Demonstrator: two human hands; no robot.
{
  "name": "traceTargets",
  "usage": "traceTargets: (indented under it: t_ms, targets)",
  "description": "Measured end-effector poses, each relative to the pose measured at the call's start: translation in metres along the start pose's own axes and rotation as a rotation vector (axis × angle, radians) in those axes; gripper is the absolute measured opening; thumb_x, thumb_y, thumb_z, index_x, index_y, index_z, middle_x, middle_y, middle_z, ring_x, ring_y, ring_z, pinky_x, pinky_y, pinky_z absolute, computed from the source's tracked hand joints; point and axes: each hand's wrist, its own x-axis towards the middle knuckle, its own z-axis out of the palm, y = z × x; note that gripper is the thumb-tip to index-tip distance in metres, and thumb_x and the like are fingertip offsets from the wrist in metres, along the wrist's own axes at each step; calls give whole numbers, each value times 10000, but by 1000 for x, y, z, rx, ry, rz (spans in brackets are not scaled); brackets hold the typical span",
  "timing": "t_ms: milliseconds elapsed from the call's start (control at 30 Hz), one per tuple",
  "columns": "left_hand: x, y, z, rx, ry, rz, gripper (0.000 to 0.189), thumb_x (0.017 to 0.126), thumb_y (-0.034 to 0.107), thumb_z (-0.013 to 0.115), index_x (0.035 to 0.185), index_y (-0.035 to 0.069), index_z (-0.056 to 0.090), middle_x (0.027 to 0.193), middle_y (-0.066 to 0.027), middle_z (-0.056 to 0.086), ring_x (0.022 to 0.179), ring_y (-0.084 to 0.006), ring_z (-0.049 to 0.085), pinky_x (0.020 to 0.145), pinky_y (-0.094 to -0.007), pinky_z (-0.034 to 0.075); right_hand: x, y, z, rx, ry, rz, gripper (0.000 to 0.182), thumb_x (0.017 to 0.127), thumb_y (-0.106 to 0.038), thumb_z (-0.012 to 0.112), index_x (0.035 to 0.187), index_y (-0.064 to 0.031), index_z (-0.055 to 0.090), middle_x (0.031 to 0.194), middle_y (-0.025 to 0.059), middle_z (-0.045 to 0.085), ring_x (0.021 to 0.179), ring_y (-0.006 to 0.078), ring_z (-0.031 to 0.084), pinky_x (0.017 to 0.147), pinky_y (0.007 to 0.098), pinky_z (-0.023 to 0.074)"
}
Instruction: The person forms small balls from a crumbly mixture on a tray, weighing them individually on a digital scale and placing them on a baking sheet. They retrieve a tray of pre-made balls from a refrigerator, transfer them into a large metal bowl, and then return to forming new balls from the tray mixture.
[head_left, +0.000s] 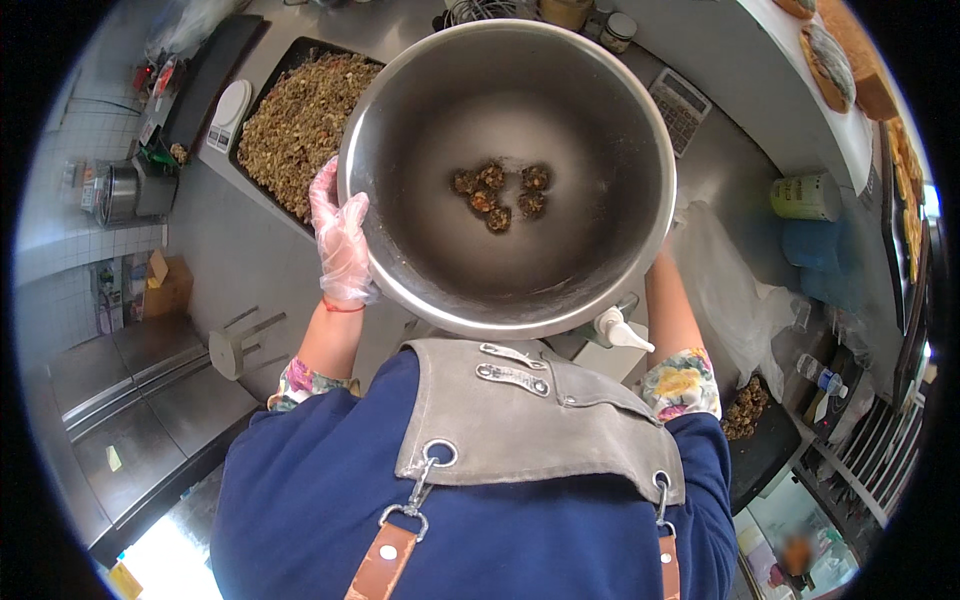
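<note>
A large stainless steel mixing bowl (510, 300) is held up in front of my chest, tilted so that I look into it. Several dark, lumpy balls (490, 201) of a nut-like mixture lie near the middle of its floor, and a pale powdery film dusts the metal around them. My left hand (341, 232), in a clear plastic glove, grips the rim on the left, thumb on the near side. On the right, my right hand (666, 246) is mostly hidden behind the bowl; only its wrist edge and the forearm show, so its fingers cannot be seen.
A black tray (296, 51) heaped with chopped nutty mixture (300, 127) stands left, beside a white kitchen scale (229, 112). A calculator (679, 109) and a clear plastic bag (720, 277) lie right. A dark tray (765, 450) with clumps (745, 411) and a pump bottle (621, 330) are nearer me.
</note>
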Motion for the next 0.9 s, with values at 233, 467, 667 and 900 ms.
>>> traceTargets:
  t_ms: [233,467,667,900]
  targets:
    - [-4,8,-3,-75,12,-57,584,865,-18,552,1420,81,403,1335,-97,513,1208,-201,511,1102,-351,383,-32,-99,29,-110,-31,-429,483,1050,-427,427,1117,-30,695,906,37,709,818,187,643,768,353,518]
    - [-3,6,-1,-45,6,-41,618,830,-42,524,1425,48,382,1383,-113,468,1262,-208,471,1139,-355,335,-33,-160,36,172,-74,-321,378,1008,-398,598,1047,-36,701,879,-6,691,743,94,590,684,265,500]
    - [2,49,13,796,-54,653,524,846,25,595,1350,36,452,1349,-159,494,1256,-302,495,1099,-406,388,-122,-230,-24,-924,396,-1124,349,1059,-233,424,1060,5,678,922,200,697,861,354,680,795,456,540]
    - [70,61,120,1463,-1448,434,689,762,201,799,1368,68,501,1306,-189,560,1208,-351,567,1033,-441,470,-267,-267,-121,-672,824,-1024,200,1003,-173,581,1098,-24,677,872,111,697,755,223,675,685,317,550]
